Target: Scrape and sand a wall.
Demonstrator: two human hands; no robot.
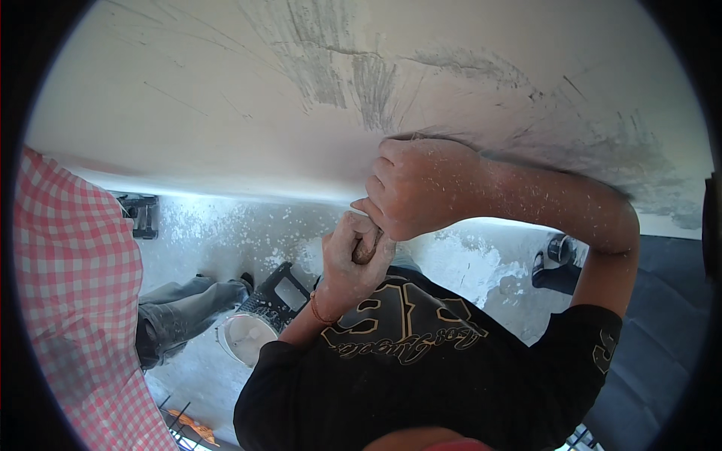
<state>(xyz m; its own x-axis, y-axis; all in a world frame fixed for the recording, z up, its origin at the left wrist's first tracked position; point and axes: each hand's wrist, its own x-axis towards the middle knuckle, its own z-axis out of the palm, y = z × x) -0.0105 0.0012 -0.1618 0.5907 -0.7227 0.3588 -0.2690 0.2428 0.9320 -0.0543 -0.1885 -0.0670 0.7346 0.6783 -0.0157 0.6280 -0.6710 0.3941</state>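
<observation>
In the head view, the pale surface (218, 83) fills the upper frame; under its curved lower edge, the speckled floor (203, 222) shows between the checked shirt (83, 278) and the hands. Its long axis goes left to right, streaked face toward the camera. At centre, the right hand (429, 184) lies against it, elbow bent rightward; the left hand (353, 259) is curled just below. Whether they grip something, I cannot tell.

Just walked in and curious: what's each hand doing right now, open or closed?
Left hand: closed, fingers curled; cannot tell whether it holds anything.
Right hand: closed, fingers curled; anything inside is hidden.
</observation>
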